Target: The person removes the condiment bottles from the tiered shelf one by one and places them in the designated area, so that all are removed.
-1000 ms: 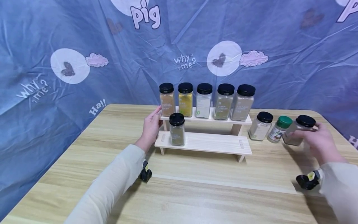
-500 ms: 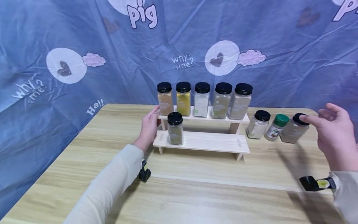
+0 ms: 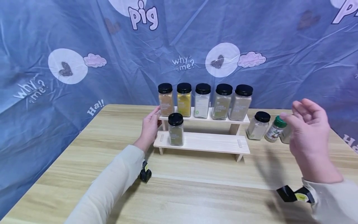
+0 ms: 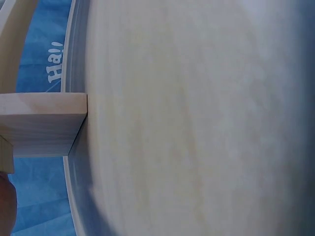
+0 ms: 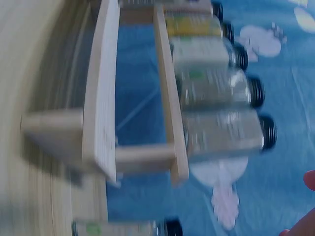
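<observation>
Wooden two-tier rack [image 3: 205,142], standing on a wood-grain table [image 3: 195,199]; upper shelf bears five clear, square, black-lidded jars, upright in a row. From the left: orange-brown jar [image 3: 167,106], contents powdery, pale lettering too small to read; yellow jar [image 3: 184,104], bright yellow contents, green mark low on the label; white jar [image 3: 202,105], whitish contents, likewise a green mark; cumin jar [image 3: 222,107], olive-brown contents, lettered "CUMIN POWDER"; salt and pepper jar [image 3: 240,107], greyish-beige contents, wording partly legible as "SALT AND PEPPER". Lower shelf, near its left end: one olive jar [image 3: 176,133], black lid, olive-green contents, pale print not clearly readable. On the table, just right of the rack, three more: pale jar [image 3: 256,129], black lid, pale beige contents; green-lidded jar [image 3: 274,133], smaller, with a white printed label, wording too small to read; rear jar [image 3: 285,136], mostly hidden behind the right hand [image 3: 310,133]. That hand is raised in the air, fingers loosely bent, thumb apart from them, holding nothing. Left hand [image 3: 149,127]: grips the left end of the upper shelf, beside the orange-brown jar, fingers bent about the wood. Backdrop: blue cloth [image 3: 139,46], printed with hearts, pink clouds and the words "pig", "why me?" and "Ha!!".
</observation>
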Tool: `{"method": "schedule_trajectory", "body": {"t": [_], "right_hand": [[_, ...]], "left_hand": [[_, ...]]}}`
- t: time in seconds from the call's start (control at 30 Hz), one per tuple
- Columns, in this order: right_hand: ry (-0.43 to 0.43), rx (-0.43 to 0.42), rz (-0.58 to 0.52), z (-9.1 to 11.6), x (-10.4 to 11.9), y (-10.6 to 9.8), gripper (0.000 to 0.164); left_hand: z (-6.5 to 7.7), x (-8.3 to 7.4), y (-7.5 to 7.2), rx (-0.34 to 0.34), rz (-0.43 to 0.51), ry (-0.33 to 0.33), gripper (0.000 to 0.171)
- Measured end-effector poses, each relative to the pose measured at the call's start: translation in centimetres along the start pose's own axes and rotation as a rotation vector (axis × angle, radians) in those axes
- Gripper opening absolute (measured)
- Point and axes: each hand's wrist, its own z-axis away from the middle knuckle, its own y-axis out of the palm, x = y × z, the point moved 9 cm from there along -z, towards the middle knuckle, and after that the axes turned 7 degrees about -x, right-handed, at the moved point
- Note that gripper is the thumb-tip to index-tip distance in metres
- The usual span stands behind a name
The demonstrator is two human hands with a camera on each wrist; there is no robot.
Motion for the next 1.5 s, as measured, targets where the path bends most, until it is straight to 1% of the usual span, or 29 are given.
{"method": "schedule_trajectory", "body": {"t": [0.1, 0.23, 0.33, 0.43, 0.63, 0.77, 0.87, 0.97, 1.1, 1.3, 1.43, 1.5], "right_hand": [[0.0, 0.055, 0.005, 1.5, -0.8, 1.6, 0.056], [0.012, 0.14, 0.076, 3.5, -2.2, 3.6, 0.054], [0.025, 0.207, 0.183, 4.9, -3.4, 4.9, 0.054], [0.039, 0.254, 0.299, 6.1, -4.7, 5.9, 0.053], [0.108, 0.288, 0.451, 8.0, -7.4, 7.0, 0.052], [0.145, 0.311, 0.517, 9.0, -9.1, 7.7, 0.052], [0.171, 0.344, 0.551, 9.5, -10.4, 8.5, 0.056], [0.195, 0.375, 0.592, 9.7, -11.8, 9.2, 0.06], [0.214, 0.413, 0.632, 9.9, -13.8, 9.8, 0.064], [0.211, 0.498, 0.687, 11.2, -16.7, 11.5, 0.07], [0.192, 0.524, 0.734, 12.0, -17.7, 12.6, 0.075], [0.18, 0.521, 0.749, 12.2, -18.2, 12.9, 0.076]], "left_hand": [[0.1, 0.1, 0.0, -0.005, -0.001, -0.003, 0.041], [0.2, 0.0, 0.1, -0.006, 0.015, 0.001, 0.041], [0.3, 0.1, 0.1, -0.003, 0.026, 0.002, 0.041], [0.4, 0.1, 0.2, -0.002, 0.025, -0.001, 0.041], [0.5, 0.3, 0.2, -0.001, 0.017, -0.003, 0.042], [0.3, 0.3, 0.2, 0.015, -0.001, -0.007, 0.042], [0.1, 0.3, 0.1, 0.019, -0.019, -0.002, 0.042], [0.0, 0.2, -0.1, 0.011, -0.028, 0.001, 0.042], [-0.1, 0.3, 0.0, 0.017, -0.02, -0.001, 0.042], [-0.1, 0.3, -0.1, 0.003, 0.002, -0.003, 0.041], [0.0, 0.1, 0.0, 0.01, 0.006, 0.007, 0.042], [0.0, 0.0, 0.1, 0.017, 0.005, 0.013, 0.042]]}}
